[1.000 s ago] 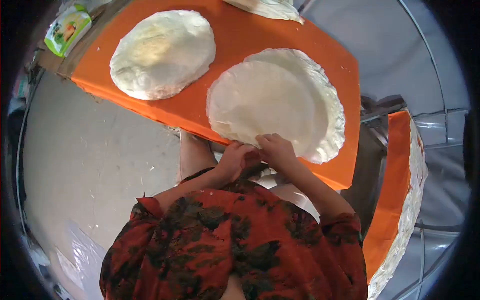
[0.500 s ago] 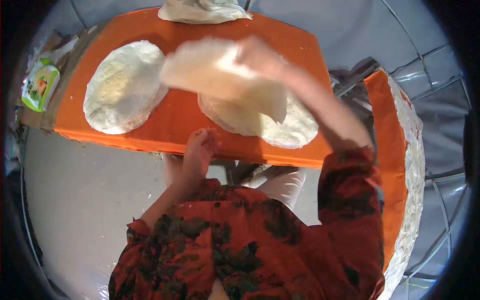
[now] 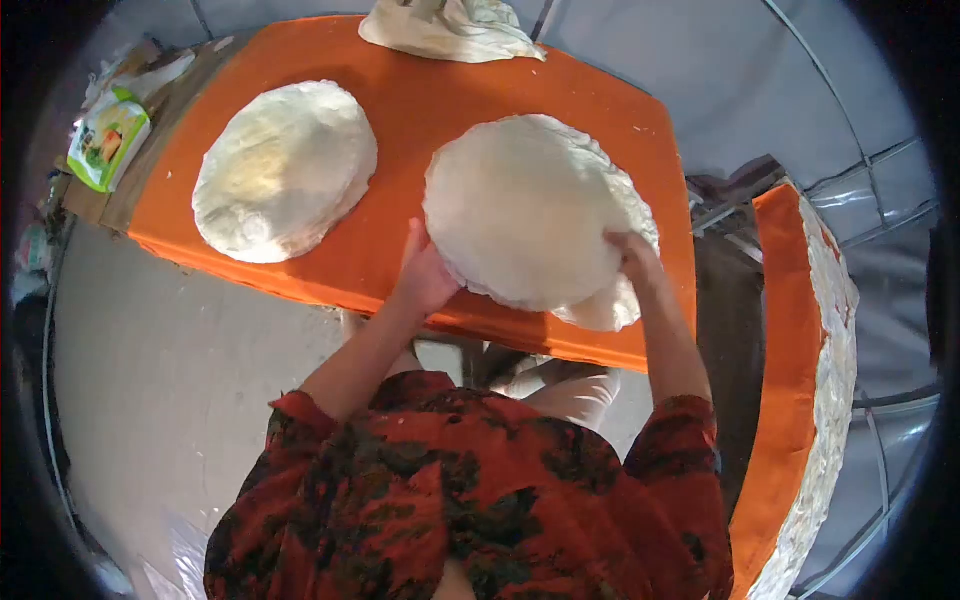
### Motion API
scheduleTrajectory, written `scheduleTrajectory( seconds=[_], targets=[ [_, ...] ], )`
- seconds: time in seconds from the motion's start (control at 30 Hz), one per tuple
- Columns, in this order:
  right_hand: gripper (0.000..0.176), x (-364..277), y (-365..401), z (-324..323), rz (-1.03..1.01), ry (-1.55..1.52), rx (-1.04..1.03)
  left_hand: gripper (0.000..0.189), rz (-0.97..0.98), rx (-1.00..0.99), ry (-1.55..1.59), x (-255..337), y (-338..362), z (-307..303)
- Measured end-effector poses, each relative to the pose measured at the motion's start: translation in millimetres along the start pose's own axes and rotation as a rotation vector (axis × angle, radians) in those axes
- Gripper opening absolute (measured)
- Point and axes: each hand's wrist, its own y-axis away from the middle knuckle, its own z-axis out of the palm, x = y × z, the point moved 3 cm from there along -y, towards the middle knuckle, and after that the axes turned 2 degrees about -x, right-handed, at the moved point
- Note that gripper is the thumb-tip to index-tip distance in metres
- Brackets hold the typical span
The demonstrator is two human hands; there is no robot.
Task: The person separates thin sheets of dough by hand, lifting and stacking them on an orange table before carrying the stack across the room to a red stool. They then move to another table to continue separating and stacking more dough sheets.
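Note:
A thin, round, pale flatbread [image 3: 520,210] lies or hovers over a pile of similar flatbreads [image 3: 632,208] on the right half of the orange-covered table. My right hand [image 3: 640,268] is closed at its right edge, the fingertips on its upper face. At the lower left edge my left hand [image 3: 432,278] touches the rim with its thumb pointing up and apart; some of its fingers are hidden by the bread. Another round of flatbread [image 3: 285,170], perhaps more than one layer, rests on the left half of the table.
A bundled off-white cloth [image 3: 450,30] sits at the far edge of the orange table cover [image 3: 400,110]. At the left, a green-and-white packet [image 3: 108,142] lies on a wooden board. To the right stands another orange-covered surface [image 3: 785,330] edged with pale, crinkled material.
My right hand has brought the flatbread down and to the right over the pile. My left hand has moved from the table's front edge up to the bread's rim. The view has shifted slightly.

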Motion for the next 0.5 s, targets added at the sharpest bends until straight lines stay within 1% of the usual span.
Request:
scheduleTrajectory(
  seconds=[0.03, 0.07, 0.1, 0.17, 0.2, 0.27, 0.3, 0.37, 0.4, 0.5],
  targets=[
    [0.053, 29.9, -8.9, -18.0, 0.122, 0.011, 0.147, 0.064, -0.022, 0.023, -0.061, -4.3, -8.6, -13.9],
    [0.053, 59.7, -16.8, -35.7, 0.243, 0.004, 0.295, 0.057, -0.024, 0.256, -0.151, -10.1, -15.2, -41.8],
    [0.05, 68.9, -13.7, -35.9, 0.216, -0.114, 0.344, 0.052, -0.011, 0.334, -0.202, -10.4, -19.1, -50.0],
    [0.046, 76.2, -16.9, -39.5, 0.227, -0.164, 0.234, 0.044, 0.003, 0.496, -0.3, -14.2, -23.2, -68.6],
    [0.044, 82.0, -11.0, -42.0, 0.233, -0.196, 0.19, 0.043, 0.029, 0.544, -0.368, -14.4, -25.3, -83.0],
    [0.042, 74.0, 4.4, -19.4, 0.178, -0.043, 0.26, 0.042, 0.061, 0.623, -0.507, -13.2, -30.4, -107.8],
    [0.041, 69.3, 8.5, -13.4, 0.152, 0.036, 0.3, 0.043, 0.062, 0.614, -0.535, -16.8, -28.9, -100.8],
    [0.048, 66.1, 4.1, -22.5, 0.023, 0.014, 0.277, 0.044, 0.082, 0.596, -0.586, -18.7, -21.4, -70.3],
    [0.052, 66.3, 1.9, -25.9, -0.04, 0.006, 0.253, 0.043, 0.069, 0.559, -0.519, -20.6, -20.3, -64.6],
    [0.056, 103.7, -5.8, -57.4, 0.129, -0.105, 0.366, 0.043, 0.047, 0.481, -0.302, -11.1, -14.2, -41.8]
  ],
)
